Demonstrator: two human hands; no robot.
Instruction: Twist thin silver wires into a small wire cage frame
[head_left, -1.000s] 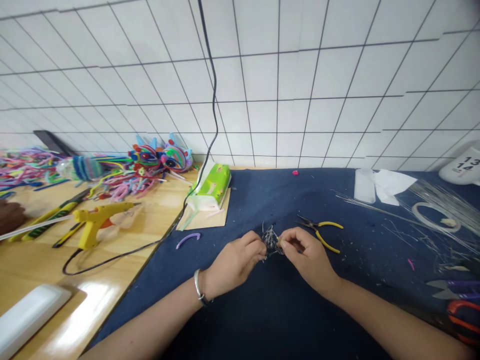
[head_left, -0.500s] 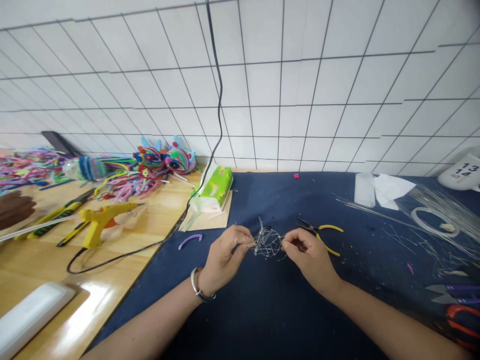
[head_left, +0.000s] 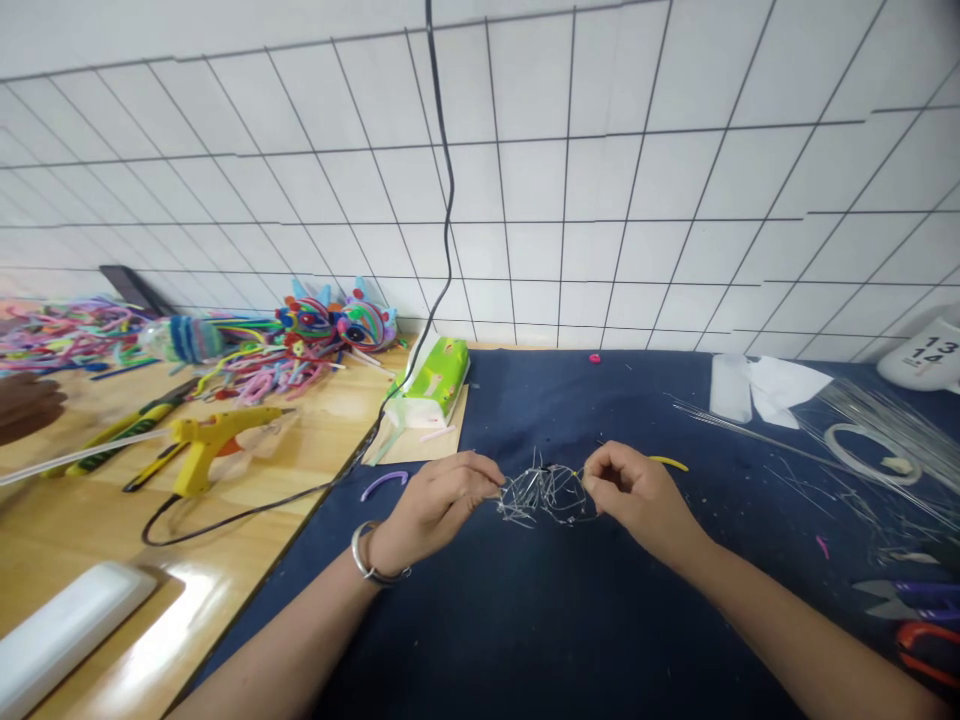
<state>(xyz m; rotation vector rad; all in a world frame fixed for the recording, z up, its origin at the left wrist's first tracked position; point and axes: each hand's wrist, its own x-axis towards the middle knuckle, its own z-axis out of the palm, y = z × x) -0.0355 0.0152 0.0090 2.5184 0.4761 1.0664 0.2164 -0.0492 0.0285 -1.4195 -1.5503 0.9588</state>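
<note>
Between my two hands hangs a small frame of bent silver wire, made of loops and tangled ends, above the dark blue cloth. My left hand pinches its left end between thumb and fingers. At the right end, my right hand is closed with the fingertips on the wire. Behind my right hand lies a pair of pliers, of which only a yellow handle shows clearly. A purple curved pipe cleaner rests left of my left hand.
On the left wooden table lie a yellow glue gun, a cutter and coloured pipe cleaners. A tissue pack stands behind my left hand. To the right are loose wires, scissors and a mug. Another person's hand shows at far left.
My hands have moved farther apart, and the wire frame between them is spread wider. My right hand now covers most of the pliers. The view has shifted slightly.
</note>
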